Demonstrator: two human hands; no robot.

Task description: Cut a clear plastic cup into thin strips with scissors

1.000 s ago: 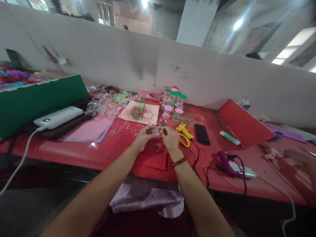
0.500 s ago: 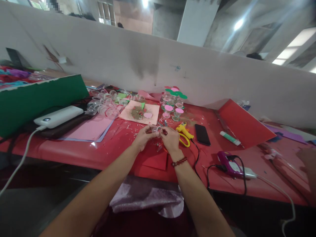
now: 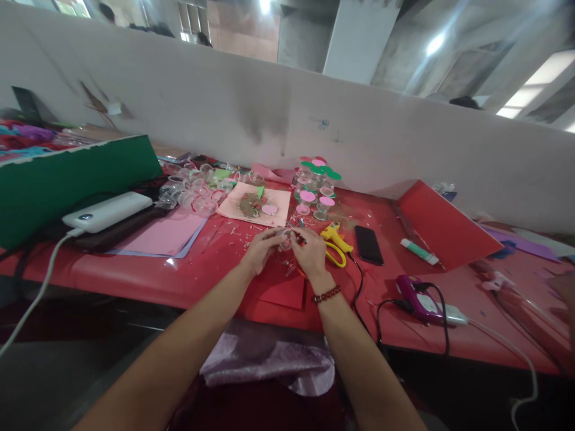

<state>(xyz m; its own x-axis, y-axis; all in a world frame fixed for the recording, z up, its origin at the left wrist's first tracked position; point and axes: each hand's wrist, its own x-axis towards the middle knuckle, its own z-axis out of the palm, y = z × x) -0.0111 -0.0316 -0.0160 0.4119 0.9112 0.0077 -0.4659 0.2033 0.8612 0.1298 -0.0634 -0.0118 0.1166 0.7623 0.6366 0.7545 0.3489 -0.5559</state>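
My left hand (image 3: 261, 249) and my right hand (image 3: 309, 254) meet over the red table (image 3: 135, 272), fingers pinched together. Between them sits a small clear plastic cup (image 3: 284, 242), held by the left fingers. The right fingers pinch a tiny red piece (image 3: 300, 238) at the cup's rim. A bead bracelet (image 3: 326, 294) circles my right wrist. A red paper sheet (image 3: 282, 290) lies under the hands. Just right of my right hand lies a yellow glue gun (image 3: 335, 241).
Several clear cups (image 3: 191, 193) and a pink sheet with scraps (image 3: 254, 205) lie behind the hands, decorated cups (image 3: 314, 188) beside them. A black phone (image 3: 368, 244), glue stick (image 3: 418, 251), purple tool with cables (image 3: 417, 297), white power bank (image 3: 108, 211), green board (image 3: 67, 182) and red card (image 3: 442, 224) surround.
My hands stay in place; the fingers have shifted slightly around the small cup. A blurred hand at the far right edge has moved out of view.
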